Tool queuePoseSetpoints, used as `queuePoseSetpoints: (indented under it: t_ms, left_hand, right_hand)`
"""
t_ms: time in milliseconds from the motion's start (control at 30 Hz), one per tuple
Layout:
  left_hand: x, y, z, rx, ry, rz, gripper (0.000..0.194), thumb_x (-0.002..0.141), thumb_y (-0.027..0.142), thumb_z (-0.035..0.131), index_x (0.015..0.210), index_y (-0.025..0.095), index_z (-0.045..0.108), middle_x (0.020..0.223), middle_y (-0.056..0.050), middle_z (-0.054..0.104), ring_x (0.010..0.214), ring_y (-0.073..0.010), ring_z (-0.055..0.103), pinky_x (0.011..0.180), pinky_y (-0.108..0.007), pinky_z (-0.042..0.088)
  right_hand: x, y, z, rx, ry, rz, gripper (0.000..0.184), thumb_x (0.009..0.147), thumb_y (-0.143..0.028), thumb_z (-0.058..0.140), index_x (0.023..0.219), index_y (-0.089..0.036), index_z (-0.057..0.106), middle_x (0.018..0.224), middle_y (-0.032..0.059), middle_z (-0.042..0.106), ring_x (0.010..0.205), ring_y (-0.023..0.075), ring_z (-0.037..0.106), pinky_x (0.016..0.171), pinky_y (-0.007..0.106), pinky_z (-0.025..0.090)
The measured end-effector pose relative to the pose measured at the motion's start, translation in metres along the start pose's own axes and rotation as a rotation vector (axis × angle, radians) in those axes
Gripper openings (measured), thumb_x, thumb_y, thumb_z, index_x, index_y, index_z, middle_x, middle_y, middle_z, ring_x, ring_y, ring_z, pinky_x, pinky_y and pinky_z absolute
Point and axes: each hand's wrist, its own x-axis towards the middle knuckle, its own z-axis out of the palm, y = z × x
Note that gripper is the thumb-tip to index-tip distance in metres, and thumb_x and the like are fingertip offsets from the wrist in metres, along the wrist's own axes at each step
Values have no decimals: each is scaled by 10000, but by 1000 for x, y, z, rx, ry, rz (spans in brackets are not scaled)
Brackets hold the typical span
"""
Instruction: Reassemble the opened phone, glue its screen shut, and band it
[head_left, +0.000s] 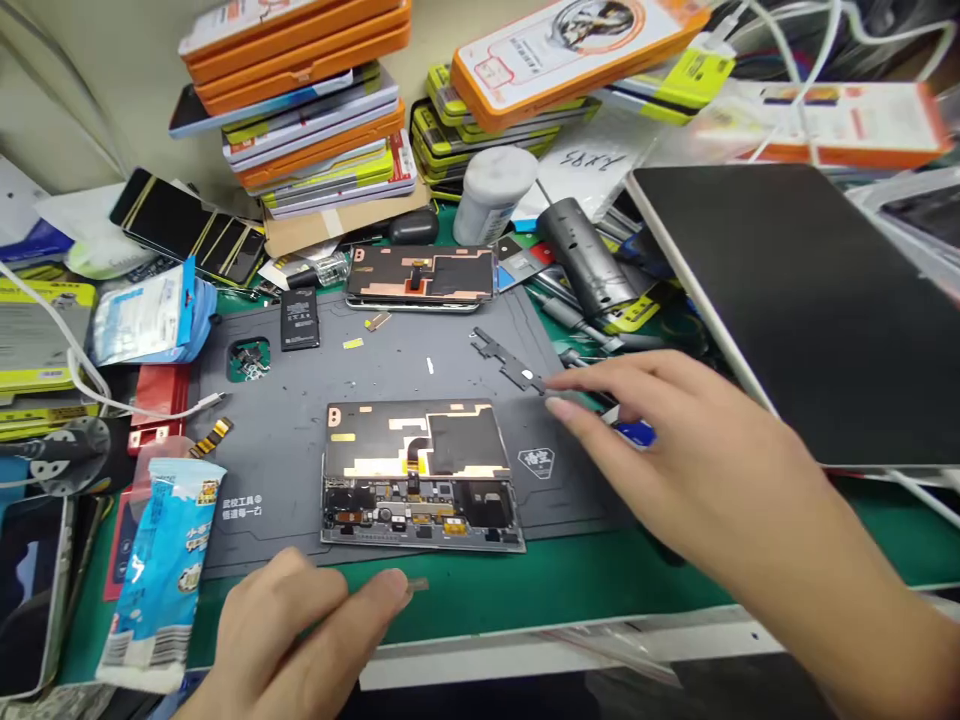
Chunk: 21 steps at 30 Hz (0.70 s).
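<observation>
Nearest, the left hand (285,630) hangs at the front edge of the green mat (570,592), thumb and forefinger pressed together on what seems a small clear strip (419,584). Just beyond, the opened phone (469,440) lies on the grey mat (277,450), its lower part showing bare circuits. A blue snack packet (169,570) lies to its left.

The right hand (682,450) reaches in from the right, its thumb and forefinger nearly together at the near end of a thin dark plate (506,362); I cannot tell whether they grip it, or whether it is off the mat. The 2 hands are well apart. The step appears to be handling that loose plate; the move calls for a light, secure pinch, since it looks easy to bend.

Farther back are a black battery (300,322), a 2nd phone (457,280), a white tub (491,195) and stacked orange boxes (300,60).
</observation>
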Motion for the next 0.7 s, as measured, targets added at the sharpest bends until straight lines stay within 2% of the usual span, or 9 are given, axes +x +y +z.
queuePoseSetpoints:
  t_ms: [133,233,300,367,467,533,600,633,700]
  left_hand:
    - [-1,-2,3,74,75,5,247,991,-44,695,1143,126,789,822,7,625,613,-100,555,539,-296,474]
    - [-1,-2,4,91,93,-18,244,964,-71,721,1082,129,794,834,12,612,637,-88,549,560,-281,467]
    - [-3,-3,3,80,103,-64,264,953,-92,717,1056,138,797,857,14,599,670,-77,560,600,-255,488]
    - [-7,-3,0,41,135,-175,256,956,-64,730,1031,169,804,910,1,604,747,-80,611,675,-216,547]
    - [-17,-7,-7,-95,114,-482,130,1009,96,754,1000,220,791,1175,-75,717,1036,-148,761,817,-199,665]
    - [-22,-12,-12,-249,61,-681,78,1051,186,731,995,229,764,1434,-110,731,1257,-229,783,907,-251,721]
    - [-23,-17,-16,-441,26,-809,93,1075,223,709,986,229,738,1554,-115,703,1380,-299,739,986,-333,728]
    - [-21,-19,-18,-533,18,-849,105,1083,236,701,983,228,731,1569,-118,695,1419,-324,706,1027,-373,713]
    - [-15,-22,-20,-681,5,-899,135,1095,272,692,969,231,718,1559,-119,700,1456,-354,655,1075,-422,678]
  right_hand:
    - [24,18,15,-16,-40,-5,317,1037,-505,589,1088,-248,768,1086,95,742,1017,346,725,809,473,533]
    - [33,16,18,-11,-49,40,327,1026,-500,564,1044,-247,770,1085,107,740,1026,347,711,825,476,526]
    - [32,11,13,19,-56,99,297,1006,-487,594,1035,-253,775,1083,100,750,969,314,726,780,441,534]
    - [25,4,4,72,-83,152,293,992,-515,627,1022,-268,782,997,65,775,829,255,745,682,377,544]
    - [5,-5,-10,299,-221,285,464,1001,-686,603,1078,-272,799,775,19,756,561,173,660,461,277,462]
    - [-9,-10,-16,551,-376,439,620,986,-786,589,1195,-237,791,690,13,714,442,138,534,357,249,352]
    - [-22,-14,-19,736,-511,539,666,994,-772,614,1314,-207,764,665,15,695,405,123,461,327,245,320]
    - [-28,-16,-18,756,-526,529,641,1012,-733,622,1355,-207,755,677,19,705,402,121,461,332,243,348]
    - [-38,-21,-16,665,-432,435,547,1045,-654,625,1363,-235,771,723,28,742,411,120,503,363,234,433]
